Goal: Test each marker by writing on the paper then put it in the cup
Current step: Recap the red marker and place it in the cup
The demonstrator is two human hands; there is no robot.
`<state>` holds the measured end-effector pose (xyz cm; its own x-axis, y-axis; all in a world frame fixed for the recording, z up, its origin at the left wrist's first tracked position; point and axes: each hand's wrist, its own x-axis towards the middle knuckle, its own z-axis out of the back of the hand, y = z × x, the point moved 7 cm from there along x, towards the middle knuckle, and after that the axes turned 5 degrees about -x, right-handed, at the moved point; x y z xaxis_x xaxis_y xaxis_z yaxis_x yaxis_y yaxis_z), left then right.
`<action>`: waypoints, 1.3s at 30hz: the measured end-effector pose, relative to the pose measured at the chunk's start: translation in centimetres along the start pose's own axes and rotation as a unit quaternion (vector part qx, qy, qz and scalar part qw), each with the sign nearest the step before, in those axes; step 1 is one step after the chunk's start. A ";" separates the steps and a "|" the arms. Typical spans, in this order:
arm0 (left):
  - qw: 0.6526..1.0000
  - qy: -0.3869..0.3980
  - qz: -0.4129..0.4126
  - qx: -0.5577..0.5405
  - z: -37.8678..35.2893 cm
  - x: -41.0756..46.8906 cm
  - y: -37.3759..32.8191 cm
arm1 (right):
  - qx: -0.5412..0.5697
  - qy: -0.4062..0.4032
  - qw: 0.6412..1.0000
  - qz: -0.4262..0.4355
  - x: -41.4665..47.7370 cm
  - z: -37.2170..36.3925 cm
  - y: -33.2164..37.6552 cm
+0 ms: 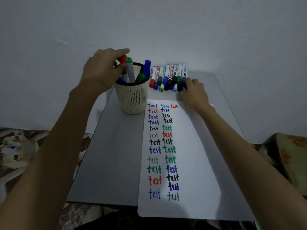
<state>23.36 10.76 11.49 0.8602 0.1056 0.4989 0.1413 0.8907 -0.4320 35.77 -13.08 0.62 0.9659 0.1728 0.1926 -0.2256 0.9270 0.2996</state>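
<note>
Barrel of red marker (123, 59) hides behind left hand (99, 72) over cup (132, 100).

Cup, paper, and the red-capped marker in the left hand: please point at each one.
cup (132, 101), head view, slotted side wall.
paper (197, 163), head view, blank part.
red-capped marker (123, 59), head view, its cap.

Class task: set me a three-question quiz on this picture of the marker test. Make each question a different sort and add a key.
1. True or false: the left hand holds a red-capped marker at the mouth of the cup.
2. Fill in: the word written again and again on the paper is ____.
3. Where are the fingers of the right hand? A) on the cup B) at the right end of the marker row C) at the paper's near edge

Key: 1 true; 2 test; 3 B.
</note>
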 end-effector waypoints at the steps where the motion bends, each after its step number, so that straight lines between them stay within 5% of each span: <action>1: 1.000 -0.003 0.002 -0.018 -0.1 -0.1 0.3 | -0.040 0.003 0.999 0.017 0.1 -0.5 0.3; 5: 0.994 -0.058 0.011 -0.090 0.3 -2.0 0.9 | -0.033 -0.047 0.998 0.027 0.6 -0.4 0.4; 11: 0.941 -0.308 -0.045 -0.131 3.5 -9.9 -2.9 | 0.031 -0.133 0.990 0.018 0.3 1.0 -0.4; 17: 0.947 -0.220 0.001 -0.234 -0.5 -14.6 -4.4 | 0.181 -0.172 0.967 -0.044 -1.2 2.3 -1.5; 19: 0.945 -0.170 0.026 -0.279 -2.1 -14.9 -4.4 | 0.317 -0.172 0.925 -0.115 -2.1 2.5 -2.6; 23: 0.922 -0.036 0.086 -0.376 -5.7 -14.8 -4.8 | 0.663 -0.092 0.700 -0.248 -6.0 2.2 -2.9; 25: 0.903 0.003 0.112 -0.415 -6.9 -14.8 -5.5 | 0.720 -0.046 0.645 -0.252 -9.0 2.7 -1.5; 27: 0.876 0.032 0.148 -0.457 -7.9 -14.6 -6.1 | 0.724 -0.001 0.655 -0.217 -12.1 3.3 0.1; 31: 0.804 0.097 0.222 -0.543 -9.8 -14.2 -7.1 | 0.636 0.072 0.761 -0.110 -17.6 4.1 3.2; 35: 0.821 0.073 0.201 -0.530 -9.4 -14.1 -7.2 | 0.563 0.104 0.820 0.001 -19.6 5.3 4.6; 39: 0.813 0.126 0.164 -0.545 -9.5 -14.6 -7.7 | 0.539 0.033 0.841 -0.039 -18.7 6.0 2.8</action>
<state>14.39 -1.85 0.42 0.9928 0.0417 0.1123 0.1160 -0.1013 -0.9881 16.29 -15.71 3.49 0.9798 0.1776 0.0916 -0.1109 0.1021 0.9886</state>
